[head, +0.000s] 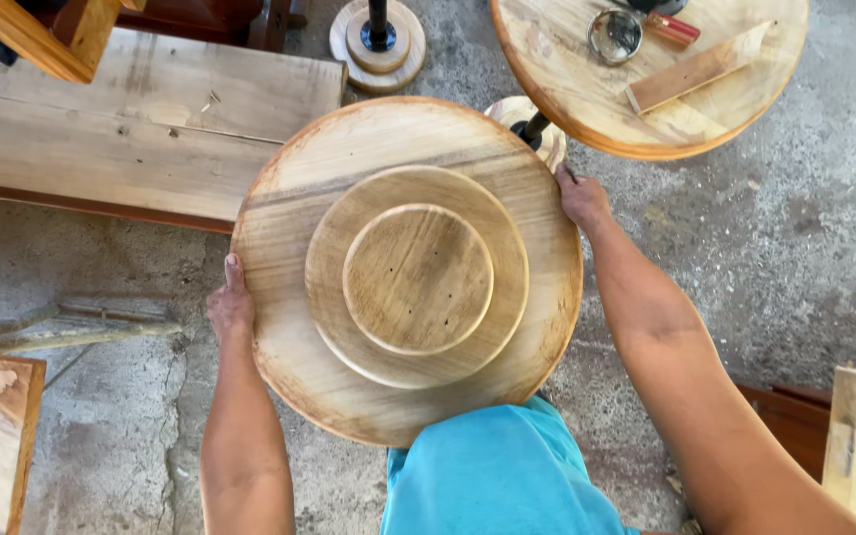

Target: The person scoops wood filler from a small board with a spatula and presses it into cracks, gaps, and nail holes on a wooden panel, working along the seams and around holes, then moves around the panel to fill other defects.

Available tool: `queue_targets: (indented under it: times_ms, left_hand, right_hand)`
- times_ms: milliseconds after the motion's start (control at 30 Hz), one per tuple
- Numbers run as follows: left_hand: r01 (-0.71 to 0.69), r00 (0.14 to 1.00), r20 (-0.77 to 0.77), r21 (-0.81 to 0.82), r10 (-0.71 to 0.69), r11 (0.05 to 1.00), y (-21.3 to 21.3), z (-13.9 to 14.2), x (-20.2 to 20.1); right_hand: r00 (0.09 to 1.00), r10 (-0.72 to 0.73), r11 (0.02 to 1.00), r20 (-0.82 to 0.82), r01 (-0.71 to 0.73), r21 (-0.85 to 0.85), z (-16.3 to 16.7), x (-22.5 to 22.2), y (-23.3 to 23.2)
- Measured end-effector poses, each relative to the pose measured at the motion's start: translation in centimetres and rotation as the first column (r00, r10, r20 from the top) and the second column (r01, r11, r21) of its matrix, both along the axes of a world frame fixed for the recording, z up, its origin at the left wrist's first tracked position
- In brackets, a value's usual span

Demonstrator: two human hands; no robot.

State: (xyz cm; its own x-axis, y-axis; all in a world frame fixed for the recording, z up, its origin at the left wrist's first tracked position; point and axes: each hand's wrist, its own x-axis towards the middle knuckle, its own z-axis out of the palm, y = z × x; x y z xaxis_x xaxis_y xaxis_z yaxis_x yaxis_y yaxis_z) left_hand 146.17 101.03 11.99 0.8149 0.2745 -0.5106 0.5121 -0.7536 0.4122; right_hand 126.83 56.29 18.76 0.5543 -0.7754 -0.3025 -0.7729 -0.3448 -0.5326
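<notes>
Both hands grip a round wooden top.
Left hand [231, 307] and right hand [582, 198] clasp opposite rims of the top [289, 228]; planks [101, 129] lie left of it, a second round table [567, 89] beyond.

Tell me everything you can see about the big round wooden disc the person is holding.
The disc is a large round piece of pale, unfinished-looking wood with visible grain, some dark streaks and a browner rim. Two smaller round wooden layers are stacked in steps at its middle, the top one marked with a few small dark holes. It faces the camera, roughly flat, above a concrete floor. The left hand grips its left edge, the right hand its upper right edge, and its near edge meets the person's blue clothing.
</notes>
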Motion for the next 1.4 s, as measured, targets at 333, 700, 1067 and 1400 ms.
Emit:
queue_targets:
  times_ms: [333,700,1067,1400]
  left_hand:
    - [0.03,0.995,-0.082,-0.35,-0.062,0.936,0.7,1.3,-0.7]
    - [0.297,0.952,-0.017,-0.197,-0.307,0.934,10.0,-1.7,-22.9]
    - [-0.296,0.875,-0.466,-0.727,-0.129,0.62,17.1,-7.7,-68.4]
    - [-0.158,0.981,-0.184,-0.615,0.053,0.772,20.4,0.4,-65.9]
  right_hand:
    - [0.849,-0.52,0.854,0.093,0.515,0.074,-2.8,-27.8,12.9]
    - [0.806,-0.499,0.83,-0.319,0.551,0.092,-3.9,-48.0,24.3]
    - [0.993,0.115,0.989,-0.031,-0.118,-0.092,-5.6,-63.6,20.9]
    - [0.984,-0.144,0.984,-0.102,0.153,0.093,-6.2,-79.8,31.4]
